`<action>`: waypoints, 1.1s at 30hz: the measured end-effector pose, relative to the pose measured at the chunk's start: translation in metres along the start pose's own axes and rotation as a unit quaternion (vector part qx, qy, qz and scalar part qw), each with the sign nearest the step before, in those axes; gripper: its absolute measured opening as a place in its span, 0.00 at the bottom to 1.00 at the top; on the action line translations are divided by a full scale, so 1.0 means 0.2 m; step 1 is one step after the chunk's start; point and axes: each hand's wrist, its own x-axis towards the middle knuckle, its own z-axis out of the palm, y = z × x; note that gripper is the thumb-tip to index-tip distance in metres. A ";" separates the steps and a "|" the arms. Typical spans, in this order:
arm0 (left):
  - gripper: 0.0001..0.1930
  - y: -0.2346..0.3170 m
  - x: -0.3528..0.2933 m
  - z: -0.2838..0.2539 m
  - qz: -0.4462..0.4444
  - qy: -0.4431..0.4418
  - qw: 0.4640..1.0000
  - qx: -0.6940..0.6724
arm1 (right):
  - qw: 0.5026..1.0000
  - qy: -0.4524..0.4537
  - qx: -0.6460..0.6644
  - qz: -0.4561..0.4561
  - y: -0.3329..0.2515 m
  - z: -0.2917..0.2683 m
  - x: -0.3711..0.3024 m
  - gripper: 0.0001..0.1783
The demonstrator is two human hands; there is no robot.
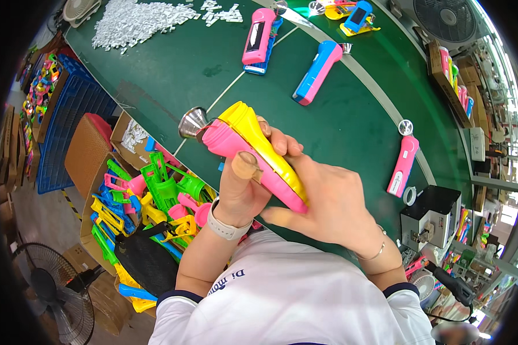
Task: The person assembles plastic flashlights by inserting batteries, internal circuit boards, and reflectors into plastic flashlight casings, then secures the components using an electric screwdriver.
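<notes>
A pink and yellow flashlight housing [253, 149] is held tilted over the table's near side. Its two shell halves lie together, with the threaded front end toward the upper left. My left hand [242, 184], thumb bandaged, is closed around the pink half from below. At the tail end, my right hand [334, 201] grips the housing with its thumb and fingers. A silver cone-shaped reflector [193, 123] hangs at the housing's front by a thin wire. What lies inside the shell is hidden.
On the green table [224, 103] lie a pink-blue flashlight [317, 72], a pink one [406, 164], another partly stacked [259, 37], and a white parts pile [138, 23]. A carton of coloured shells [155, 201] stands left, a black-sided metal machine [430, 215] right.
</notes>
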 end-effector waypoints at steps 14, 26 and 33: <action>0.31 0.09 -0.03 -0.09 -0.088 -0.039 0.995 0.039 | 0.992 0.061 0.004 -0.107 0.08 -0.03 0.04 0.15; 0.33 0.08 -0.12 0.08 -0.270 -0.057 0.961 0.024 | 0.949 0.009 0.245 -0.200 0.08 -0.07 0.35 0.32; 0.26 0.04 -0.17 0.13 -0.300 -0.001 0.954 0.019 | 0.935 0.002 0.288 -0.205 0.10 -0.04 0.30 0.23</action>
